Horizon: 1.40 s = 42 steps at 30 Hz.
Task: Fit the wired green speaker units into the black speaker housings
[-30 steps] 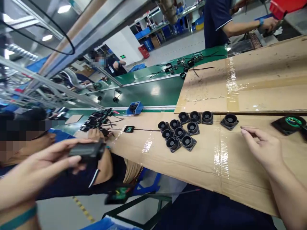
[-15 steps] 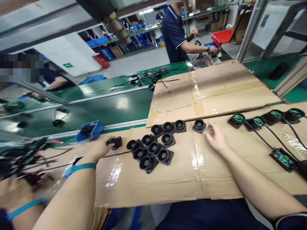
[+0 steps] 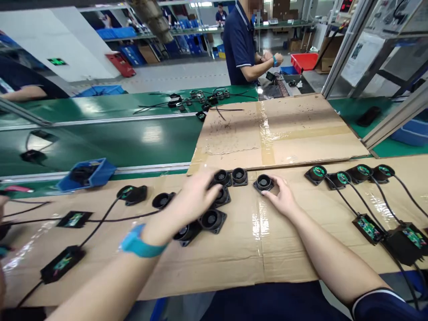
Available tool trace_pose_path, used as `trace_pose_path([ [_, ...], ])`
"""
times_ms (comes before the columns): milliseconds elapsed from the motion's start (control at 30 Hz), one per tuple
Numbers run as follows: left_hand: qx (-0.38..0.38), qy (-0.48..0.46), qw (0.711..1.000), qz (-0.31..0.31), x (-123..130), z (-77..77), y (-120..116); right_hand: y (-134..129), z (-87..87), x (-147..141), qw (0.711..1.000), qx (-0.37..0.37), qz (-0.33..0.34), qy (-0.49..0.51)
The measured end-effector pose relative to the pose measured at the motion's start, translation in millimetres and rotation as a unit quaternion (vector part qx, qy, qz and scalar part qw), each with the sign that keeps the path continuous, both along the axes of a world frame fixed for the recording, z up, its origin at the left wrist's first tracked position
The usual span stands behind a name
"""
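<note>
Black square-flanged round housings [image 3: 239,176] stand without green boards mid-frame, one pinched in the right hand [image 3: 285,197], while the left hand [image 3: 195,195] blurs over others, its hold impossible to tell, and five cabled housings with green boards [image 3: 363,171] sit centre-left and right.

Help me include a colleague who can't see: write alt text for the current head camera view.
A person's right hand is at a round black housing on cardboard, while the left hand, blurred, reaches over a group of similar housings. Wired black parts with green circuitry lie on both sides.
</note>
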<state>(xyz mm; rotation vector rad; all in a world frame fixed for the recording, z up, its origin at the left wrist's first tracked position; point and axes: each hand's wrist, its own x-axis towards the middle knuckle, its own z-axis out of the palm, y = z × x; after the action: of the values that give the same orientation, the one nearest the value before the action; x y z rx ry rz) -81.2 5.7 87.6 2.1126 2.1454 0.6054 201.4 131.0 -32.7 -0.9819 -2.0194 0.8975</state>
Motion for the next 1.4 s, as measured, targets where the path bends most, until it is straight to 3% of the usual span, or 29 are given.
trace_pose_path([
  [100,-0.040,-0.060,0.991,-0.113,75.5,-32.5,29.5,-0.2,1.1,2.4,0.999,-0.024,0.038,0.031],
  [200,-0.045,-0.123,0.984,-0.120,116.2,-65.2,45.2,-0.3,2.4,8.0,0.992,-0.051,0.092,0.066],
  [300,0.029,-0.196,0.978,-0.067,130.6,-86.6,40.1,-0.4,0.5,11.4,0.984,-0.108,0.099,0.097],
  [400,0.091,-0.244,0.965,-0.015,134.7,-98.2,23.5,0.3,-4.0,8.4,0.983,-0.140,0.074,0.097],
  [467,0.099,-0.253,0.962,-0.014,135.5,-102.8,15.3,0.8,-6.1,4.1,0.984,-0.139,0.050,0.095],
  [633,0.068,-0.272,0.957,-0.068,130.6,-106.7,14.6,-0.9,-4.1,-1.7,0.986,-0.140,0.017,0.085],
  [833,0.069,-0.288,0.955,0.020,122.5,-108.7,22.8,2.0,-2.6,0.6,0.989,-0.136,0.011,0.060],
  [967,0.081,-0.283,0.955,0.024,120.4,-113.4,22.7,-0.2,-2.1,-0.6,0.989,-0.131,0.007,0.067],
  [1200,0.097,-0.262,0.959,0.051,107.0,-132.7,27.1,0.2,-5.2,-26.9,0.990,-0.126,0.001,0.067],
  [1267,0.101,-0.248,0.961,0.071,115.8,-126.4,20.7,-1.3,-0.6,-19.2,0.990,-0.124,-0.002,0.067],
  [1333,0.101,-0.217,0.968,0.068,126.6,-109.9,2.6,-5.0,4.5,-5.1,0.991,-0.120,0.005,0.067],
  [1400,0.084,-0.172,0.982,0.011,129.0,-84.9,-25.1,-4.9,4.5,-2.7,0.997,-0.066,0.004,0.040],
])
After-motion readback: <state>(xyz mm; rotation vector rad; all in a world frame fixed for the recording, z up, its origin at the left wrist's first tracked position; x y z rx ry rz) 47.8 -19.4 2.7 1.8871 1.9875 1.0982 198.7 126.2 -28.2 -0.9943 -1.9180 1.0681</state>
